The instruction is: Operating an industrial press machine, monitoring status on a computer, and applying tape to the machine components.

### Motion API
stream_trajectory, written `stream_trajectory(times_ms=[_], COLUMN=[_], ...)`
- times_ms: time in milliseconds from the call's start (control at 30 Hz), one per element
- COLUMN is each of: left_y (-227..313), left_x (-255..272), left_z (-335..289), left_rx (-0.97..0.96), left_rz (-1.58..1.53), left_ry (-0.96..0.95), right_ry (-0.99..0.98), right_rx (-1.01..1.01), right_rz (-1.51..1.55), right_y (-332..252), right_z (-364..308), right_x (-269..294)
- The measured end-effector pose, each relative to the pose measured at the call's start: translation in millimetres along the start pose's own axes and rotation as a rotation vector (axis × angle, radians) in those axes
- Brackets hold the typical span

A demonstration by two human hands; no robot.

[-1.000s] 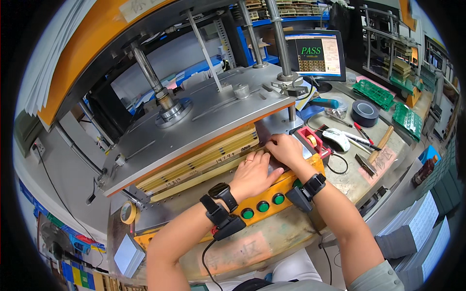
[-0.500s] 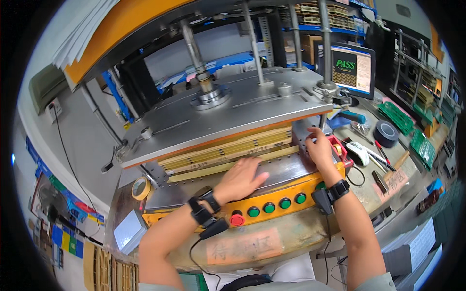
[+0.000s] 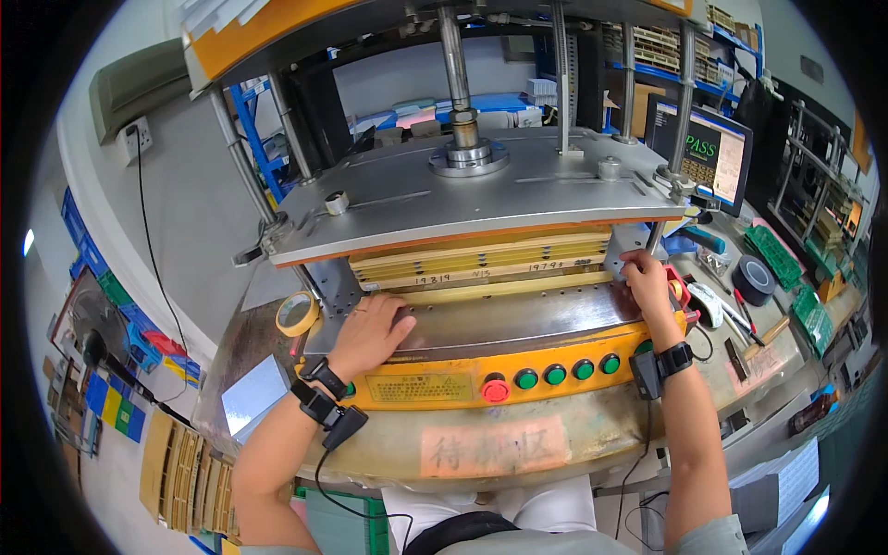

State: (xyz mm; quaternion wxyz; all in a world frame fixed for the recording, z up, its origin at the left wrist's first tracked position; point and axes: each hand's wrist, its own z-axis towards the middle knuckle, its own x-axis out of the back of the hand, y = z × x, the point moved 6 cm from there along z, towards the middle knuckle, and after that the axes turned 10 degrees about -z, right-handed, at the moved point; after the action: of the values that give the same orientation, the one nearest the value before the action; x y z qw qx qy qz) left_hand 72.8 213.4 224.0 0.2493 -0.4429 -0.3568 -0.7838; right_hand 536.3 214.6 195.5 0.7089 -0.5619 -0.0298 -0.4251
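Observation:
A stacked test fixture (image 3: 481,261) of pale yellow boards with handwritten marks sits in a bench press, between its grey upper plate (image 3: 388,217) and metal bed (image 3: 518,319). My left hand (image 3: 368,333) lies on the bed's left front part, fingers stretched out and thumb apart, fingertips at the left end of the fixture's base strip. It holds nothing. My right hand (image 3: 647,289) is at the bed's right side, beside the fixture's right end, with fingers curled inward; whatever they grip, if anything, is hidden. Both wrists wear black straps with cabled modules.
Along the yellow front panel (image 3: 416,387) are a red knob (image 3: 495,388) and several green buttons (image 3: 555,375). Tape (image 3: 297,314) stands at left. A mouse (image 3: 705,305), black tape roll (image 3: 754,279), green circuit boards (image 3: 812,315) and a monitor (image 3: 708,153) are at right.
My left hand has slid left from the fixture's middle to its left end. My right hand stays at the right end, its fingers now more curled. The view has shifted.

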Motion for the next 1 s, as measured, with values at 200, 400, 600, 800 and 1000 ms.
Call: stream_trajectory(times_ms=[200, 400, 600, 800, 1000], left_y=[-33, 41, 21, -2, -33], left_x=[18, -15, -15, 3, 20], left_z=[-24, -5, 3, -5, -19], left_rx=[0.126, -0.104, 0.017, 0.088, 0.136], left_rz=[0.110, -0.035, 0.052, 0.067, 0.153], left_ry=[0.042, -0.080, -0.120, -0.054, 0.013], right_ry=[-0.020, -0.382, -0.280, -0.228, -0.126], right_rx=[0.478, 0.981, 0.946, 0.910, 0.762], right_rz=[-0.126, -0.482, -0.574, -0.569, -0.736], right_y=[-64, -165, -166, -170, -152], right_z=[-40, -129, -129, -126, -104], right_x=[-13, -103, -122, -117, -97])
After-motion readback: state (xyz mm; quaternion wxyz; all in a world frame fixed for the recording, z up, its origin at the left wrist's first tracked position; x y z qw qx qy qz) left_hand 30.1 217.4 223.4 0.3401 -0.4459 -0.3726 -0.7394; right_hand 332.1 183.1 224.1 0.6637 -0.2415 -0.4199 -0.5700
